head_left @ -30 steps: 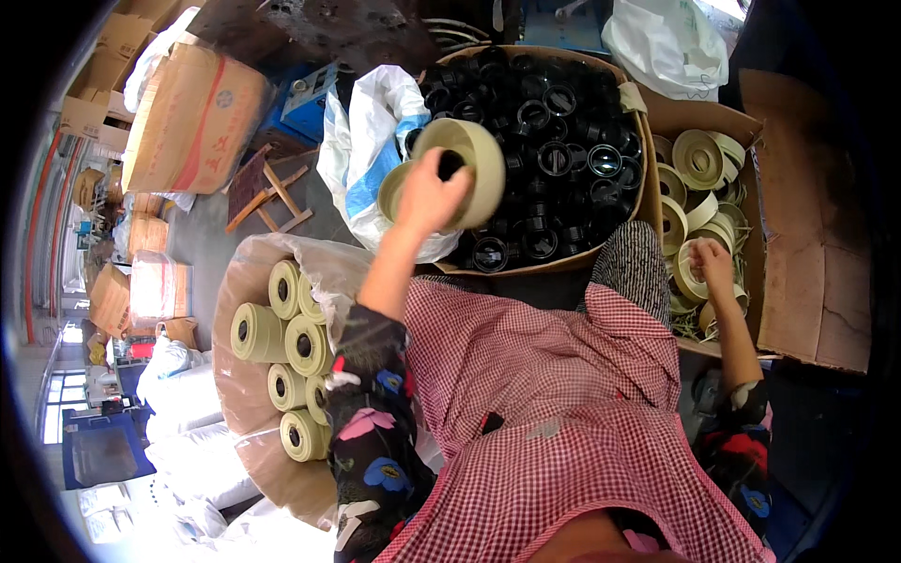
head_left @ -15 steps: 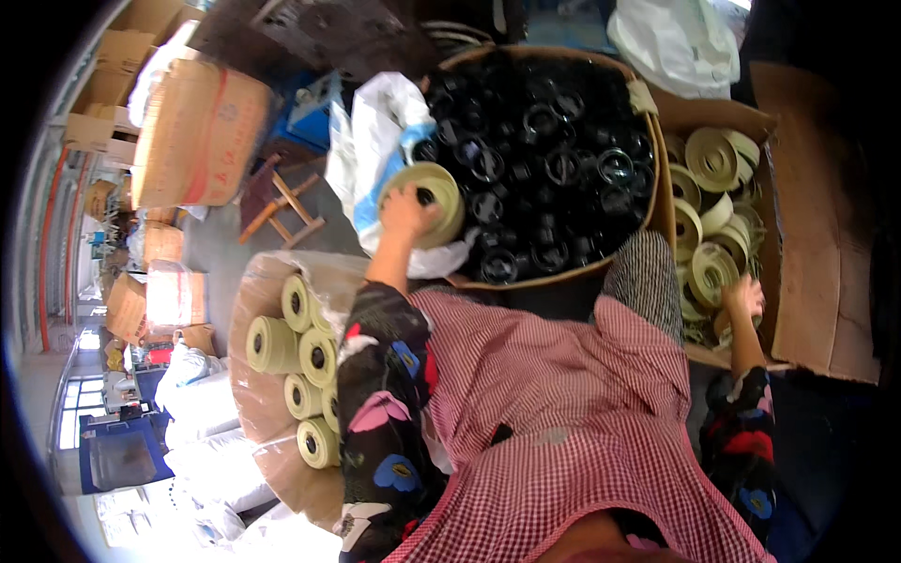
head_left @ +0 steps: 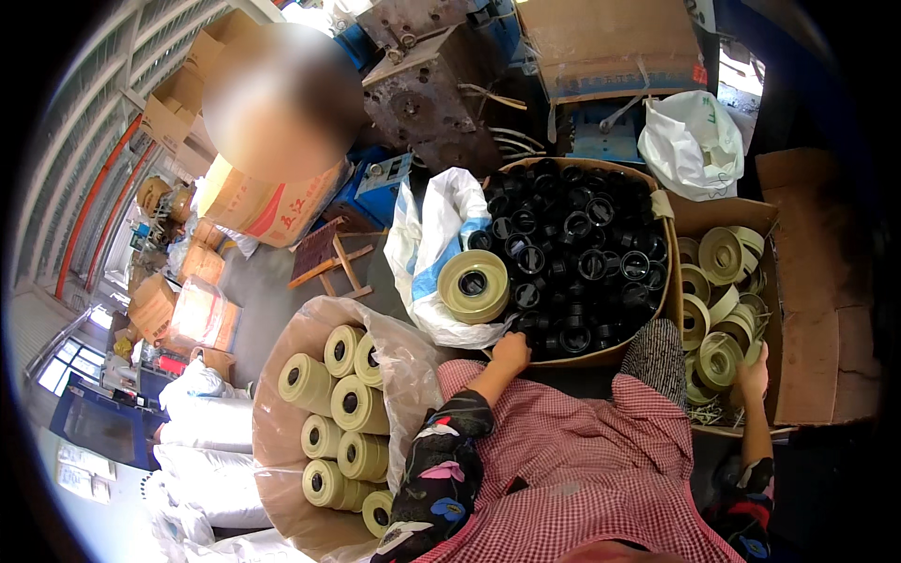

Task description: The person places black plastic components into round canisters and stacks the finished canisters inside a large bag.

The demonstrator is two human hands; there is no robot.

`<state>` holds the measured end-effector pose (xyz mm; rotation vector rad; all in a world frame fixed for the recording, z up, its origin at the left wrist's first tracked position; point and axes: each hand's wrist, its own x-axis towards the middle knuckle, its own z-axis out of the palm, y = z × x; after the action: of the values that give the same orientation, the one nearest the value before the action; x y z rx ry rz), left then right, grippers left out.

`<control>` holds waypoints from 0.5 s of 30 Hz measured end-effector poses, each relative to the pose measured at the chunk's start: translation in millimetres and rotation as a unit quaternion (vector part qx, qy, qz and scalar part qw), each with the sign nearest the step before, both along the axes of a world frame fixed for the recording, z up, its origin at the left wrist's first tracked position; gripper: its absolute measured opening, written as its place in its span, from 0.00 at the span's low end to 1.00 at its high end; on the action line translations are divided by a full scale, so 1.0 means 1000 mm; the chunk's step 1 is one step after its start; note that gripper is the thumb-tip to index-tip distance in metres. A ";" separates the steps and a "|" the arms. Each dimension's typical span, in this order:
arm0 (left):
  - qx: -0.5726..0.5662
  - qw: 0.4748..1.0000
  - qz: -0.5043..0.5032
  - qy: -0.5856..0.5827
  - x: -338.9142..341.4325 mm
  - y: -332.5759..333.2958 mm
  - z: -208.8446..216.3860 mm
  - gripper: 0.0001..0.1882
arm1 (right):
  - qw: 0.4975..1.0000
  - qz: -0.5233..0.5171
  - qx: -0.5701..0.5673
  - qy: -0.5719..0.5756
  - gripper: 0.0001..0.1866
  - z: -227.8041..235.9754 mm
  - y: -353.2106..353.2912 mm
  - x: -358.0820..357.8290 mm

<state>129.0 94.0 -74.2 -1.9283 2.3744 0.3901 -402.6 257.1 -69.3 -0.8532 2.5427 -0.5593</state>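
Note:
My left hand [head_left: 511, 354] is at the near left rim of a carton of black plastic rings [head_left: 574, 225], its fingers curled together; what they hold, if anything, is hidden. Just beyond it, a pale green flanged plastic piece [head_left: 450, 293] with a black ring in its centre sits on a white and blue sack [head_left: 427, 230]. On the right, my right hand [head_left: 752, 377] is closed on the edge of a pale green plastic piece [head_left: 754, 353] in a carton of similar round pieces [head_left: 721, 255].
A plastic-lined carton [head_left: 282, 441] to my left holds several pale green pieces with black centres. A small wooden stool [head_left: 328, 261] stands beyond it. Metal machinery [head_left: 422, 103] and a white bag [head_left: 693, 150] are at the back. An open carton flap [head_left: 821, 291] extends right.
My left hand has left the flanged piece on the sack and moved to the black rings' carton rim. My right hand remains at the right carton. The view has tilted up.

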 end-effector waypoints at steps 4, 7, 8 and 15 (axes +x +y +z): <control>-0.007 0.995 0.021 0.097 -0.029 0.002 0.056 0.15 | 0.916 0.115 -0.368 0.112 0.33 0.050 -0.018 0.014; 0.102 0.897 0.050 0.428 -0.050 0.018 0.097 0.14 | 0.776 0.072 -0.530 -0.334 0.27 0.110 -0.036 0.075; 0.077 0.859 0.012 0.507 -0.058 0.022 0.096 0.14 | 0.721 0.055 -0.556 -0.410 0.26 0.123 -0.044 0.097; 0.301 0.659 0.059 0.687 -0.127 0.040 0.126 0.10 | 0.525 -0.064 -0.479 -0.701 0.23 0.113 -0.077 0.162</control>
<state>2.2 134.4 52.2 -1.4582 1.8262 3.0121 -240.7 179.7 43.3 -0.1330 0.6101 -1.7904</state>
